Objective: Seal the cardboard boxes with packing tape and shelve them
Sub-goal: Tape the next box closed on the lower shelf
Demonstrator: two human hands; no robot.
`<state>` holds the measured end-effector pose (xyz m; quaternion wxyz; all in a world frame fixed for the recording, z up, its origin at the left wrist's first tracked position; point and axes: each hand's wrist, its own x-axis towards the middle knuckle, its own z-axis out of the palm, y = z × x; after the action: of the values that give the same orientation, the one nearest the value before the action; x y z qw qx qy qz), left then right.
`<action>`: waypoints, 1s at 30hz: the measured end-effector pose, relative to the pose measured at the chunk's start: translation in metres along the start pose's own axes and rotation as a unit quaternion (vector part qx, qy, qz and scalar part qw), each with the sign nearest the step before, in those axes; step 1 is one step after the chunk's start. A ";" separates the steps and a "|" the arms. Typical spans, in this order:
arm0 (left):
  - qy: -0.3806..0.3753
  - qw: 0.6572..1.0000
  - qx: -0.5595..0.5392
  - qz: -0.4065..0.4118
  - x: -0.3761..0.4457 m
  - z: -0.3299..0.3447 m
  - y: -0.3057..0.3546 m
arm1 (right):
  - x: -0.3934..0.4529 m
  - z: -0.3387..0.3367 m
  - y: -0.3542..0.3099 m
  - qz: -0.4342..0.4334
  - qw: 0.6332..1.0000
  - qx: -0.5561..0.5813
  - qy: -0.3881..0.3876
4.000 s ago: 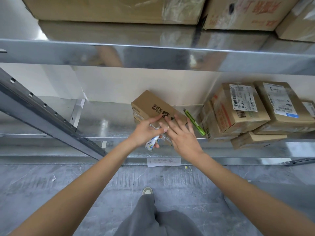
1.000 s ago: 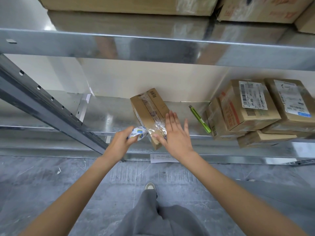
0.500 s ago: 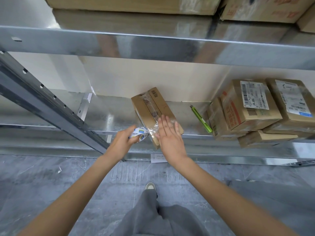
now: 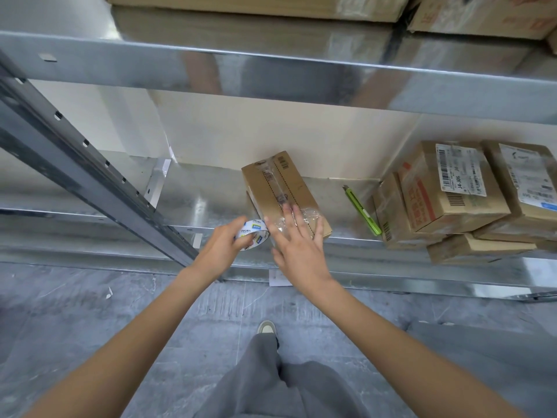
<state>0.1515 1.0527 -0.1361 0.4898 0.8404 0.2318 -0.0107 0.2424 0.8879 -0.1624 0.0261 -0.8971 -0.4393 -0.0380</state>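
A small cardboard box [image 4: 278,185] lies on the metal shelf [image 4: 205,206], with clear tape running along its top seam. My right hand [image 4: 297,245] lies flat with straight fingers on the box's near end, pressing on the crinkled tape there. My left hand [image 4: 224,247] grips a roll of clear packing tape [image 4: 254,232] just left of the box's near corner, close to the shelf's front edge. The tape strip seems to run from the roll onto the box.
A green utility knife [image 4: 361,211] lies on the shelf right of the box. Several labelled cardboard parcels [image 4: 452,188] are stacked at the right. An upper shelf [image 4: 271,70] carries large boxes. A slanted metal upright [image 4: 90,164] crosses the left. A grey floor lies below.
The box was turned so its taped seam faces up. My right hand has slid along the near end of the tape; my left hand keeps the roll beside the box.
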 end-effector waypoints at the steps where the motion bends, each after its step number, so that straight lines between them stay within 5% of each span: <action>1: 0.005 1.000 -0.001 -0.005 0.001 0.000 -0.001 | 0.003 -0.001 -0.001 0.008 1.000 0.009 0.007; 8: 0.101 0.995 0.008 0.012 0.002 0.015 -0.010 | 0.014 -0.009 0.008 0.042 0.998 0.037 0.002; 11: 0.163 0.975 -0.130 -0.078 -0.001 0.029 -0.006 | 0.017 -0.016 0.021 0.129 0.986 0.082 -0.065; 14: 0.154 0.923 -0.299 -0.190 -0.005 0.044 0.009 | 0.018 -0.025 0.026 0.163 0.974 0.154 -0.040; 18: 0.111 0.907 -0.364 -0.182 -0.006 0.053 0.030 | 0.011 -0.035 0.029 0.190 0.951 0.242 -0.007; 21: 0.116 0.889 -0.420 -0.140 0.001 0.051 0.054 | 0.006 -0.040 0.031 0.237 0.877 0.417 0.003; 25: 0.146 0.925 -0.345 -0.065 0.019 0.054 0.075 | 0.003 -0.043 0.027 0.281 0.653 0.703 0.018; 30: 0.132 0.974 -0.181 -0.043 0.034 0.076 0.079 | 0.005 -0.028 0.030 0.289 0.668 0.686 -0.002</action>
<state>0.2294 0.9697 -0.1194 0.5981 0.7211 0.3280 0.1217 0.2677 0.8717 -0.1348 0.6423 -0.7087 -0.0600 0.2856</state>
